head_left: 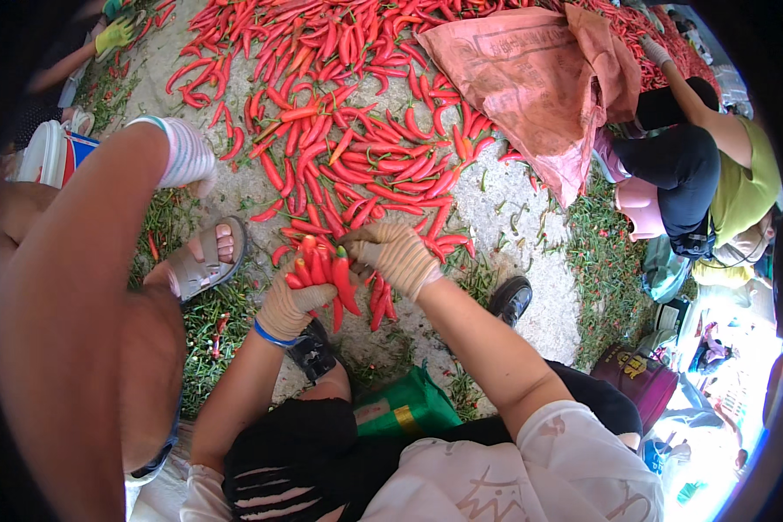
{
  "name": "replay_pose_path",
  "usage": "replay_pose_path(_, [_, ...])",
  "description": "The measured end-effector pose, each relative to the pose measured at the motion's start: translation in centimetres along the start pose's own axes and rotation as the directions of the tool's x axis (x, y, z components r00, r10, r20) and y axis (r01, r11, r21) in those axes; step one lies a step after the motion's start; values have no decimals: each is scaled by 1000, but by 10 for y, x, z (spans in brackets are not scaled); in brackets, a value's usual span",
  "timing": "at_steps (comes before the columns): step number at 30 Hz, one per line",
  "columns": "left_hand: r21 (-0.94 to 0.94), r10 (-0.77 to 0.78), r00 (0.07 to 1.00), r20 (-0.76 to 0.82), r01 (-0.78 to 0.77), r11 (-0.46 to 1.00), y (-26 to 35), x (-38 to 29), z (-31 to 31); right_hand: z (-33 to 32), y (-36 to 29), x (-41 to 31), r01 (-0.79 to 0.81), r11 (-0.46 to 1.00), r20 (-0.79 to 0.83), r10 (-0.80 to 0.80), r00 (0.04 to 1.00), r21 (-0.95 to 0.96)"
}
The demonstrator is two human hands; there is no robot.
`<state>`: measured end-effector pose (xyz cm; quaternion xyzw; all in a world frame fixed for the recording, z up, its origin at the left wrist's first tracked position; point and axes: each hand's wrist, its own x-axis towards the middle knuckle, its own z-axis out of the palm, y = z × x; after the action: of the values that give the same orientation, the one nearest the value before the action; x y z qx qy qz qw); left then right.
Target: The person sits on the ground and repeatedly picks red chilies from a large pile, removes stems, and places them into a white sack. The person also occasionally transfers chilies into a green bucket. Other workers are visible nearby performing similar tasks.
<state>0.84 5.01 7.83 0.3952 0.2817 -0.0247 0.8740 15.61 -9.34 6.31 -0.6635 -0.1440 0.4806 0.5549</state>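
Observation:
My left hand [293,300], in a beige striped knit glove with a blue cuff, holds a bunch of red chili peppers [316,264], their stem ends pointing up and away from me. My right hand [391,254], gloved the same way, is at the green stem end of the rightmost pepper in the bunch, its fingers curled and partly hidden. Several red peppers [382,303] hang or lie just below the right fingers; whether that hand holds them I cannot tell. Beyond both hands a large spread of red chili peppers [365,163] covers the concrete.
A faded red woven sack [515,78] lies on the peppers at upper right. Green stems [215,346] litter the ground. A co-worker's bare arm and striped glove [186,153] reach in closely at left. Another person [744,156] sits at right. A green bag [408,404] is between my legs.

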Motion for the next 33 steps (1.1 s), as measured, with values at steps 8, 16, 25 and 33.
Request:
replay_pose_path(8, [751,104,995,-5,-65,657,3,-12,1,-18,37,-1,83,639,-147,-298,943,-764])
replay_pose_path(16, [755,226,973,42,-179,631,-13,-7,-8,-5,-7,-15,315,566,235,-212,949,-762])
replay_pose_path(25, [778,238,971,30,-172,604,-16,-9,-13,17,-1,-26,-8,971,-19,3,1000,-239])
replay_pose_path(33, [408,162,965,-205,-66,911,-32,-9,-47,-73,56,-27,137,155,192,425,885,-978])
